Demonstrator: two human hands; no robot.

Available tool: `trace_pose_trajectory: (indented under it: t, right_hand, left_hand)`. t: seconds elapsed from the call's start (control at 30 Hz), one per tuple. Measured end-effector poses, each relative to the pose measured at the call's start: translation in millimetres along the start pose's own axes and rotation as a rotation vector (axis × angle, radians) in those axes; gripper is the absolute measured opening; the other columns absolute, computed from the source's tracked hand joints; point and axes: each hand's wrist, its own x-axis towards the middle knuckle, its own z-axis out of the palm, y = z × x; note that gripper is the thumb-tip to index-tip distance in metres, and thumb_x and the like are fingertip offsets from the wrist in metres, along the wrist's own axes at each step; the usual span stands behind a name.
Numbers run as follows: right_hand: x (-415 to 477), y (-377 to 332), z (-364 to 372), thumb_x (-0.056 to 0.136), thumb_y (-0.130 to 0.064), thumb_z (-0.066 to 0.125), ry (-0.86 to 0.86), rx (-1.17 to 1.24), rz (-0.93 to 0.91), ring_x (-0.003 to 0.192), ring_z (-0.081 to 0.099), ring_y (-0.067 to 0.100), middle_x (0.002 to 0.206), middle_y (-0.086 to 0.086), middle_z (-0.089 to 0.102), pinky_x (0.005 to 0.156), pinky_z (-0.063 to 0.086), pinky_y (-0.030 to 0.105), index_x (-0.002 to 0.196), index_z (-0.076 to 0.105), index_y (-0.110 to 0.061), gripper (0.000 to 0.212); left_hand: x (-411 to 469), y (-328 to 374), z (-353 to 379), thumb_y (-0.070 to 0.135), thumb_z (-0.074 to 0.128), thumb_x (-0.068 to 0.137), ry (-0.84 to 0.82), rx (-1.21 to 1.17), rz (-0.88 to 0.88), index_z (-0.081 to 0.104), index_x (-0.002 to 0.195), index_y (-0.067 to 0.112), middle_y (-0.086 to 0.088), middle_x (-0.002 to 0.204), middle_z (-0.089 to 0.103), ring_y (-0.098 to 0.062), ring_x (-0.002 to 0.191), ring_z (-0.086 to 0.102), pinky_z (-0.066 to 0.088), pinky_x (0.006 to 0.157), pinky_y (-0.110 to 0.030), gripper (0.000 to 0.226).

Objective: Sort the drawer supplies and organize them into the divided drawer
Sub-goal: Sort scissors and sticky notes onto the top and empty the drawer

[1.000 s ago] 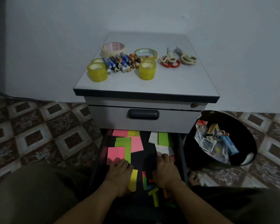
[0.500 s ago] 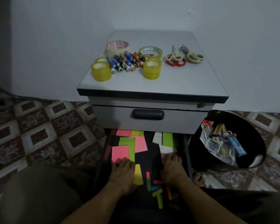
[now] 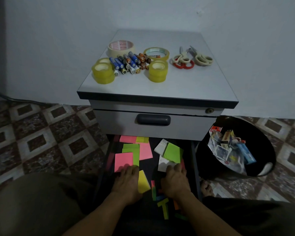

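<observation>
- Step in hand, as judged: gathering of loose sticky notes [image 3: 145, 151] inside the open lower drawer [image 3: 193, 157]; sorting barely begun.
- Left hand [image 3: 126, 183]: lay flat, grip spread, fingertips touching the near edge of the pink pad [image 3: 123, 161]; yellow pad [image 3: 143, 182] just beside it, toward the right hand.
- Right hand [image 3: 175, 181]: lay flat likewise, grip spread, fingertips at the white pad [image 3: 162, 164] below the green pad [image 3: 173, 153]; apparently pinched nothing, though the light was dim.
- Small coloured strips [image 3: 163, 207]: scattered between the wrists.
- Next move, as judged: called for squaring like colours into stacks, one section each; no dividers visible in the dark drawer.
- Counter [image 3: 160, 87]: bore tape rolls [image 3: 102, 72], batteries [image 3: 129, 63] heaped between them, scissors [image 3: 192, 57] to the right, none yet in the drawer.
- Room: upper drawer [image 3: 153, 119] closed; black bin [image 3: 264, 132] of packaging just right of the cabinet; patterned tile floor [image 3: 41, 133]; plain wall [image 3: 58, 48] behind.
</observation>
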Motion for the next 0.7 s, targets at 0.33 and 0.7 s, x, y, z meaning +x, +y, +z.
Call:
trace_pose_trajectory:
  t: [0.33, 0.7]
  right_hand:
    - [3, 5, 1, 0.098, -0.047, 0.043, -0.102, -0.131, -0.041, 0.141, 0.013, 0.045, 0.156, 0.029, -0.003, 0.110, 0.034, 0.051, 0.155, 0.002, -0.043, 0.071]
    - [12, 4, 4, 0.091, -0.026, 0.047, -0.038, 0.148, 0.094, 0.138, 0.019, 0.046, 0.154, 0.028, 0.012, 0.114, 0.024, 0.048, 0.145, 0.033, -0.029, 0.056]
  left_hand:
    - [-1, -1, -5, 0.057, 0.066, 0.079, 0.065, -0.099, -0.001, 0.036, 0.142, 0.020, -0.004, 0.145, 0.040, -0.026, 0.134, 0.039, 0.040, 0.105, -0.038, 0.078]
    - [11, -4, -16, 0.027, 0.042, 0.102, 0.071, -0.693, -0.292, 0.060, 0.105, 0.019, -0.007, 0.100, 0.057, -0.020, 0.086, 0.054, 0.041, 0.072, -0.031, 0.020]
